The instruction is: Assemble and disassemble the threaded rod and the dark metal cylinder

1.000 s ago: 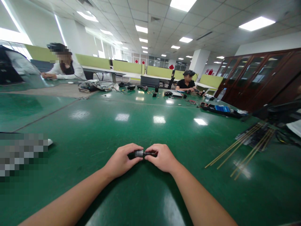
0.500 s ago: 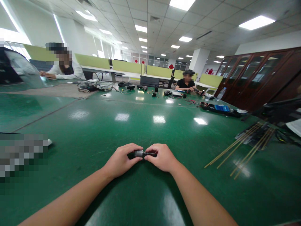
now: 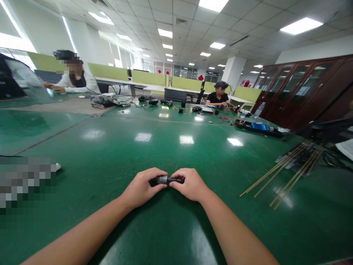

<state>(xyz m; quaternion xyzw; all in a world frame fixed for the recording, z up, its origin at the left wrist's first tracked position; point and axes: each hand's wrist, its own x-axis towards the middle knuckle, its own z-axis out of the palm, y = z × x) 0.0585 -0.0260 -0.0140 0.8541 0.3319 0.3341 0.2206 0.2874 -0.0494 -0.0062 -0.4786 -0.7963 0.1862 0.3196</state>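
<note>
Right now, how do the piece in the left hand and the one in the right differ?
Color: the left piece shows a silver-grey band beside black; the right piece looks dark throughout.
Girth: the left piece is thicker, the right piece slimmer.
Surface: the left piece's band looks smooth, the right piece ringed.
Shared: both lie roughly level, end to end, between left hand and right hand. Can't tell if they're joined.

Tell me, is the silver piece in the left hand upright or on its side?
On its side: the silver piece points sideways from the left hand toward the right hand.
</note>
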